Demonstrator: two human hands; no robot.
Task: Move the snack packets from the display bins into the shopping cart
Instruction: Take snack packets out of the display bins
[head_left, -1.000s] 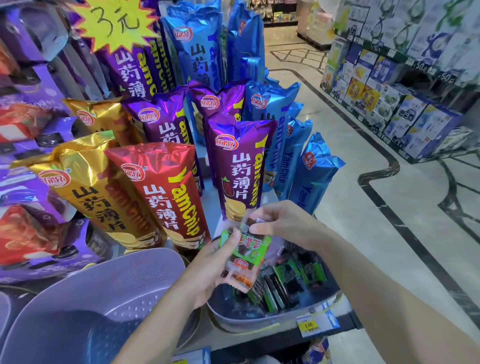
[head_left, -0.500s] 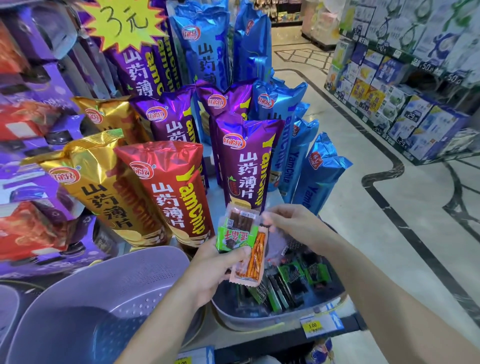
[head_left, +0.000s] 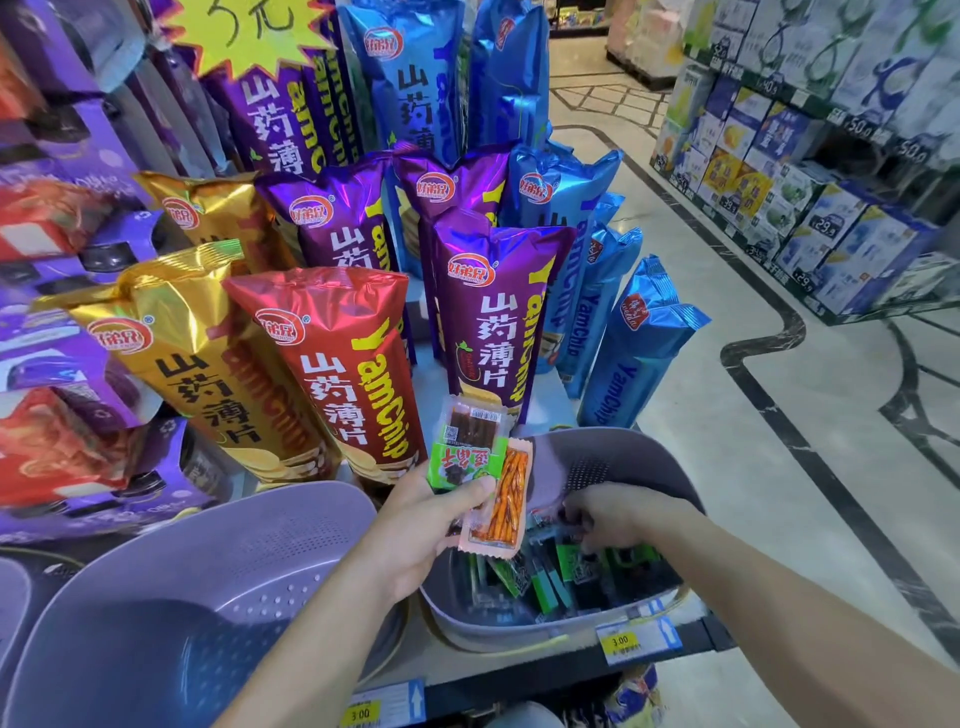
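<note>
**Item:** snack packets, in transfer.

**Location:** three are fanned in the left hand (head_left: 415, 530), above the lilac bin (head_left: 641, 452):
- a green packet (head_left: 457, 465)
- an orange packet (head_left: 501, 499) of strips
- a clear packet (head_left: 470, 423) of dark sticks

Loose packets (head_left: 566, 571) lie in that bin. The shopping cart is not in view.

**Hands:** the left hand pinches the fan at its lower ends between thumb and fingers. The right hand (head_left: 618, 519) is down in the bin, fingers curled among the loose packets. Whether they have closed on one cannot be told.

**Risks, as judged:**
- The fan is held by one end only, and slick film wrappers are likely to slide over each other. Adding a fourth could spill the orange packet, which sits outermost and lowest.
- A dropped packet would probably land back in the bin, or go off the shelf front to the floor.
- The right forearm crosses the bin's near rim. A hasty lift might tilt the bin or drag several packets out.
- The purple YamChip bag (head_left: 498, 322) and red YamChip bag (head_left: 337, 379) stand just behind the left hand. A backward knock could topple them.

**Surface:** display shelf (head_left: 519, 691) with a price tag (head_left: 631, 642) on its front edge. A second lilac bin (head_left: 171, 597) sits at the left.

**Room:** shop aisle with a pale polished floor (head_left: 779, 415) inlaid with dark lines. A rack of boxed goods (head_left: 831, 182) stands across it, and a yellow star sign (head_left: 249, 31) hangs above the bags.
</note>
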